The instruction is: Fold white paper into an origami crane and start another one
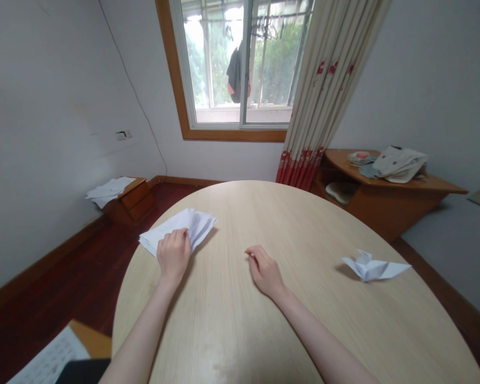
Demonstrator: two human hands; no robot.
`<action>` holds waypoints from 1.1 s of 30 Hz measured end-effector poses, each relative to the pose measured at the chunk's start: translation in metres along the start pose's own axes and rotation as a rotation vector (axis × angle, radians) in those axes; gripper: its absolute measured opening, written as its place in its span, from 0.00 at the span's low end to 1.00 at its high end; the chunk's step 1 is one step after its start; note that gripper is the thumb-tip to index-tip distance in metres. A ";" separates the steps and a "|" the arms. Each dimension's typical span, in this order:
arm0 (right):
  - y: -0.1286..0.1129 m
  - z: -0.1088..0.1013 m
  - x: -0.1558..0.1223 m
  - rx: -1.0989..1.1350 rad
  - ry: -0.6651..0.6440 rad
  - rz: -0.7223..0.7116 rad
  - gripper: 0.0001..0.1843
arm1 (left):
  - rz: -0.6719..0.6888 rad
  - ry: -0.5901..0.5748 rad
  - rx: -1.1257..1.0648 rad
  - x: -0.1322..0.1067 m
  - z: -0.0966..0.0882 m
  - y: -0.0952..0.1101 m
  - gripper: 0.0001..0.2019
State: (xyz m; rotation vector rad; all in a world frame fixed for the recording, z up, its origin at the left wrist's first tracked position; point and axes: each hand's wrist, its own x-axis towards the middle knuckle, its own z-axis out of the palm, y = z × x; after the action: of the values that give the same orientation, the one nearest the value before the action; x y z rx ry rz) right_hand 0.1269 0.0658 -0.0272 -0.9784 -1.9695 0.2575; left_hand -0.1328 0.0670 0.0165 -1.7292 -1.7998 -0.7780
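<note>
At the left of the table, my left hand point(174, 255) lies on a stack of white paper sheets point(152, 237). Its thumb and fingers pinch the edge of a sheet that bends up at the stack's right side. My right hand point(265, 271) rests on the tabletop near the middle, its fingers curled in together with nothing visible in them. Apart from both hands, a folded white paper bird point(370, 268) stands on the right part of the table, its wings spread.
The round light-wood table point(240, 330) fills the foreground. Behind it are a window point(244, 125) and a curtain point(328, 80). A wooden desk point(400, 205) with a cloth bag point(402, 162) stands at right. A low cabinet point(134, 200) with papers sits at left.
</note>
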 end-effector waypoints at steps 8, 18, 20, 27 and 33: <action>-0.002 -0.002 0.000 0.087 0.052 0.032 0.09 | 0.115 0.476 0.027 0.006 -0.026 0.000 0.08; 0.000 -0.007 0.002 0.267 0.306 0.326 0.06 | 0.598 0.443 -0.500 -0.018 -0.055 0.056 0.18; 0.007 -0.009 0.002 0.328 0.374 0.413 0.05 | 0.679 0.422 -0.551 -0.025 -0.059 0.070 0.16; 0.031 -0.031 -0.006 0.525 0.577 0.650 0.11 | 0.886 0.207 -0.614 -0.048 -0.062 0.111 0.11; 0.030 -0.057 -0.025 0.646 0.540 0.733 0.16 | 0.952 0.001 -0.585 -0.072 -0.060 0.128 0.13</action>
State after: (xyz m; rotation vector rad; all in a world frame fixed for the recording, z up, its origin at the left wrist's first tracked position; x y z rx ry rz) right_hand 0.1956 0.0567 -0.0258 -1.1311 -0.8817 0.8722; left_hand -0.0030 -0.0235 0.0133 -2.5907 -0.5532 -0.8809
